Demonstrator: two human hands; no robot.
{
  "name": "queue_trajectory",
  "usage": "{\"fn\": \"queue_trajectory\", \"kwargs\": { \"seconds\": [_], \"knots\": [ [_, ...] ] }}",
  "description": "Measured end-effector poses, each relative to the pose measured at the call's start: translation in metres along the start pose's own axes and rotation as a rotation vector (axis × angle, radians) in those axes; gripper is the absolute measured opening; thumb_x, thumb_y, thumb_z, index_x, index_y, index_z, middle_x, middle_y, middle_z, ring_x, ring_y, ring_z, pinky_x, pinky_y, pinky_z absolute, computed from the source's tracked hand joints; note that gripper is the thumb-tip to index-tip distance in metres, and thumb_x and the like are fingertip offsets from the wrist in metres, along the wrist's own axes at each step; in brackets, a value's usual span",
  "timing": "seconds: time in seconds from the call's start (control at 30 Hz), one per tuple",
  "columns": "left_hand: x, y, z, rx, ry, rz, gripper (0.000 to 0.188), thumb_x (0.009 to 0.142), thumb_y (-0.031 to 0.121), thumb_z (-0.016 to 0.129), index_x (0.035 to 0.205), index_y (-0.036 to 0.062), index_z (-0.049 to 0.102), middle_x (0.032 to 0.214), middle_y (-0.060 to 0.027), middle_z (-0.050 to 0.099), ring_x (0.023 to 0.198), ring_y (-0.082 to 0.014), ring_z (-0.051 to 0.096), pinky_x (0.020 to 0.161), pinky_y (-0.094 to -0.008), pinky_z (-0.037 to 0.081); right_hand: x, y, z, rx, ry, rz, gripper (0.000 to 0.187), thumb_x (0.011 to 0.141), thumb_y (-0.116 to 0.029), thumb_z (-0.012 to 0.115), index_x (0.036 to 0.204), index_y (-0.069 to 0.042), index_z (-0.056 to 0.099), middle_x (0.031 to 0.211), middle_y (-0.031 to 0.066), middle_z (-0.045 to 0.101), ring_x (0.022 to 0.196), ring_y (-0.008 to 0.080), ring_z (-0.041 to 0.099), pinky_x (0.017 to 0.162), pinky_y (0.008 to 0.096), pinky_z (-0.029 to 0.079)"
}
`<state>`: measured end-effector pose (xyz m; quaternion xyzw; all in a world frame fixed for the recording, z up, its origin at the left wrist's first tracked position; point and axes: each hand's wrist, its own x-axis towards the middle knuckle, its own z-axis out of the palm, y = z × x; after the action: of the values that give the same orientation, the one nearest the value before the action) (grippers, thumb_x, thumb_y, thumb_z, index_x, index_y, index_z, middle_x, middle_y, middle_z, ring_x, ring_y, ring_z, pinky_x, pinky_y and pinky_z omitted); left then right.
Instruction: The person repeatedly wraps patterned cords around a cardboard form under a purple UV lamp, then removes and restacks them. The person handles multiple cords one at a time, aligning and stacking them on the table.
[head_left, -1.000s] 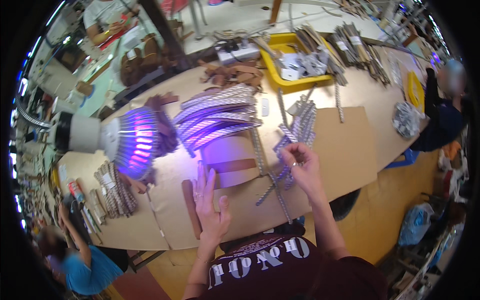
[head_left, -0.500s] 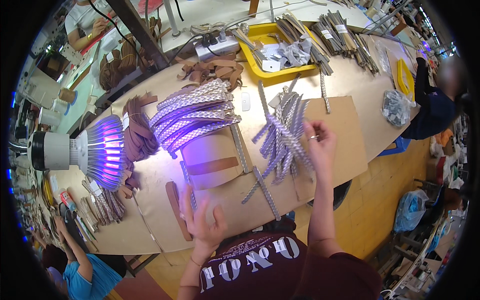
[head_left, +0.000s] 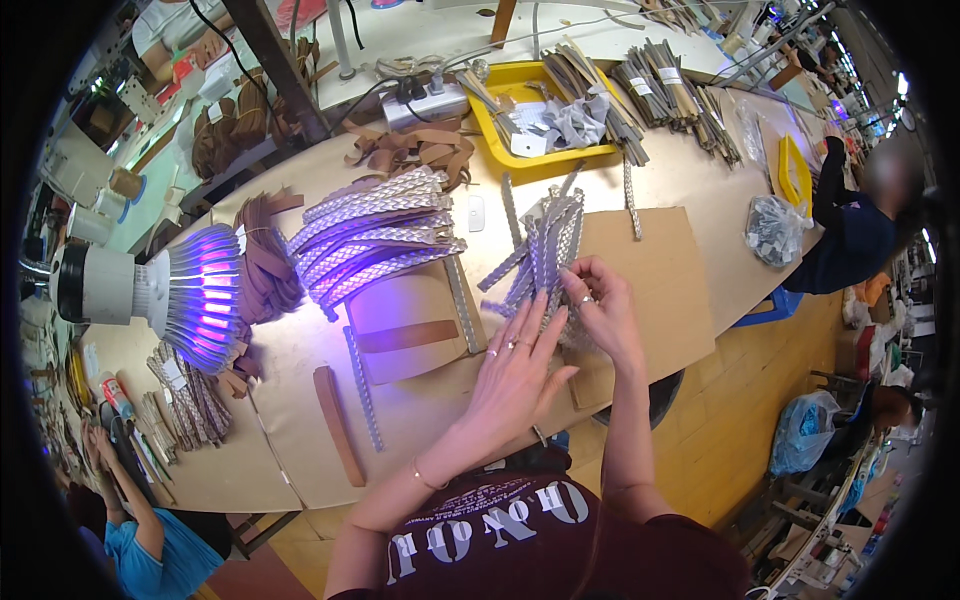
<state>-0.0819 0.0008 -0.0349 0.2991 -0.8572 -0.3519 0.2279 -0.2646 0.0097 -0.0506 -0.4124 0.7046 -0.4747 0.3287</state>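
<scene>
Both hands meet over a loose pile of silver braided strips [head_left: 540, 250] on the cardboard: the left hand [head_left: 515, 375] lies flat, fingers spread, while the right hand [head_left: 600, 305] pinches strips at the pile's near edge (rings on both). Beyond sits a yellow tray [head_left: 490, 120].

At your 10 o'clock a white lamp [head_left: 150, 295] glows violet. A fanned stack of silver braided strips [head_left: 375, 240] lies at 11, brown leather strips [head_left: 265, 265] just beside it. A yellow tray [head_left: 497, 130] sits at 12. At 2 a clear bag [head_left: 772, 228]. A brown strap [head_left: 338, 438] lies at 8.
</scene>
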Motion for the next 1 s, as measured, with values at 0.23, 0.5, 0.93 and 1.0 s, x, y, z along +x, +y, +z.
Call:
{"fn": "queue_trajectory", "kwargs": {
  "seconds": [0.23, 0.5, 0.93, 1.0],
  "knots": [
    [0.0, -0.014, 0.029, 0.239, -0.182, 0.0, 0.057, 0.092, 0.035, 0.061, 0.139, 0.0049, 0.047, 0.153, -0.0217, 0.031, 0.141, -0.0395, 0.029, 0.115, -0.0541, 0.023, 0.01, 0.001, -0.024, 0.159, -0.119, 0.174, 0.018, 0.096, -0.017, 0.063, 0.097, 0.002, 0.063, 0.082, -0.0007, 0.062, 0.07, 0.0051, 0.053, 0.062, 0.0205, 0.043],
    [-0.006, -0.013, 0.043, 0.341, -0.185, -0.008, 0.056, 0.092, 0.037, 0.06, 0.137, 0.006, 0.05, 0.153, -0.0174, 0.033, 0.143, -0.0368, 0.028, 0.115, -0.0547, 0.022, 0.029, 0.006, -0.013, -0.049, -0.132, 0.199, 0.021, 0.094, -0.02, 0.067, 0.098, 0.001, 0.067, 0.078, -0.0007, 0.063, 0.066, 0.0048, 0.051, 0.057, 0.0216, 0.041],
    [-0.021, -0.014, 0.023, 0.321, -0.309, -0.094, 0.06, 0.094, 0.037, 0.059, 0.148, 0.0191, 0.039, 0.156, -0.0149, 0.029, 0.146, -0.0356, 0.022, 0.118, -0.0575, 0.013, 0.03, 0.022, -0.047, 0.372, -0.008, 0.094, 0.016, 0.101, -0.02, 0.055, 0.1, -0.005, 0.059, 0.083, -0.0038, 0.057, 0.074, 0.0046, 0.047, 0.069, 0.0207, 0.039],
    [-0.022, -0.014, 0.018, 0.315, -0.318, -0.072, 0.058, 0.094, 0.037, 0.059, 0.146, 0.018, 0.042, 0.156, -0.0154, 0.029, 0.146, -0.0358, 0.021, 0.118, -0.058, 0.012, 0.028, 0.024, -0.05, 0.367, 0.066, 0.121, 0.017, 0.101, -0.021, 0.055, 0.101, -0.005, 0.059, 0.082, -0.0033, 0.058, 0.073, 0.0052, 0.049, 0.068, 0.0212, 0.041]
  ]
}}
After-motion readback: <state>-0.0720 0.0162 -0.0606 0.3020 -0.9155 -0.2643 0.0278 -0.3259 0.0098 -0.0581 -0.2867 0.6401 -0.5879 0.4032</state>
